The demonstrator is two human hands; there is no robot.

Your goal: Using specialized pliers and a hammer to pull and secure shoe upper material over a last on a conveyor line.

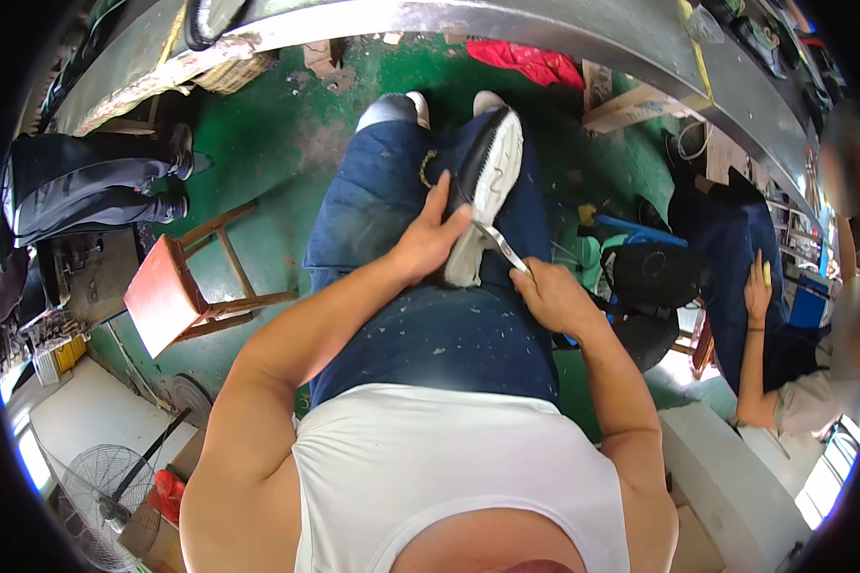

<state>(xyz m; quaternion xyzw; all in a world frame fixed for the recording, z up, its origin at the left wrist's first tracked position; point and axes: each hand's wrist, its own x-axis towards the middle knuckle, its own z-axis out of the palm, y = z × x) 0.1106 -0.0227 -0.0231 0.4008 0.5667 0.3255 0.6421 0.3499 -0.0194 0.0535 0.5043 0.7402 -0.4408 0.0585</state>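
A black shoe upper with a pale underside point(492, 186) lies upturned across my lap, its toe pointing away from me. Dark notched edging runs along its left side. My left hand point(425, 244) is wrapped round the shoe's left side near the middle, thumb close to the pale face. In my right hand point(556, 298) is a slim silver metal hand tool point(505, 250), gripped by its near end. The tool's far end touches or nearly touches the shoe beside my left fingers; its exact kind is unclear. Dark blue cloth point(420, 325) covers my lap beneath the shoe.
A metal-edged bench point(506, 33) curves across the far side. To my left stand a red-topped stool point(167, 296) and a wire fan point(110, 506). A co-worker point(736, 248) sits at the right, near a black seat point(650, 277). Red cloth point(526, 63) lies beneath the bench.
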